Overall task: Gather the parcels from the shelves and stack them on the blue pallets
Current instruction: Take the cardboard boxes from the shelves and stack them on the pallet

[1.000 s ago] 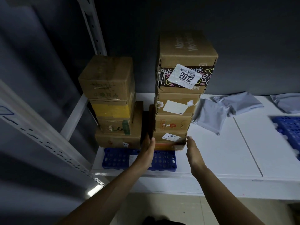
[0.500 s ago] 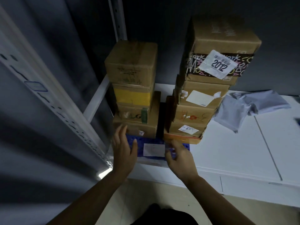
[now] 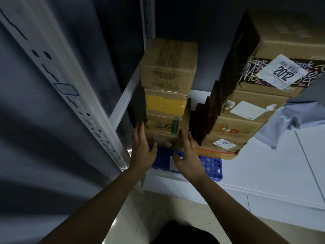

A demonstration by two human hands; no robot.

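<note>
Bottom parcel (image 3: 162,140) on blue pallet (image 3: 211,166), between left grip (image 3: 143,150) and right grip (image 3: 189,154), both straight-fingered, released

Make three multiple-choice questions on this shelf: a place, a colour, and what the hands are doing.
1. The 2012-labelled box sits: A atop the right stack; B on the floor; C in a drawer.
2. The pallet is: A red; B blue; C green.
3. The left hand and right hand are: A fists; B gripping tape; C open, flanking the left stack's bottom box.
Answers: A, it tops that pile; B, blue grid shows beneath the boxes; C, extended fingers lie either side of it.
</note>
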